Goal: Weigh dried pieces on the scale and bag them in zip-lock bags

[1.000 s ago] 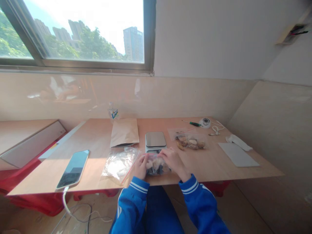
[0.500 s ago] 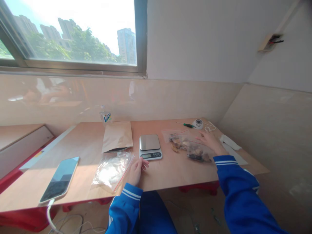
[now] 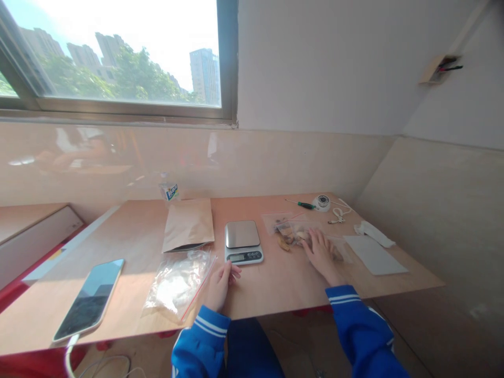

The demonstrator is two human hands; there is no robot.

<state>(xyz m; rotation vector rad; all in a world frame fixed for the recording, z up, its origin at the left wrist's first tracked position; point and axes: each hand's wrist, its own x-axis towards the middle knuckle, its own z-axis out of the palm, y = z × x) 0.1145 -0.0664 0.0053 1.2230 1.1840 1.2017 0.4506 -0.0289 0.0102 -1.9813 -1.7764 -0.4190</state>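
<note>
Sunlight comes in through the big window with a dark metal frame (image 3: 230, 63) and falls on part of the flat, light brown wooden table (image 3: 268, 294). I see a person sitting there in blue sleeves (image 3: 348, 310) with white stripes.

The right hand (image 3: 319, 252) is down on the see-through plastic bags of dried brown and dark bits (image 3: 289, 232), which lie to the right of the scale. Its fingers are spread a bit and bent over the bags. I can't tell if they pinch the plastic or just rest on it.

The left hand (image 3: 222, 283) is half curled, and I see nothing in it. Its thumb is at the front corner of the small white kitchen scale with a square silver top (image 3: 243, 239), but I can't tell if they touch. Nothing sits on the silver top.

Left of the scale is a tan paper pouch (image 3: 189, 226). Just in front of it are shiny clear bags with a red strip (image 3: 177, 286). Farther left, a big dark-screened phone (image 3: 90, 299) has a white cord (image 3: 70, 352) plugged in.

At the back right, a green-handled screwdriver (image 3: 306, 205) lies beside a round white camera (image 3: 323, 202).
</note>
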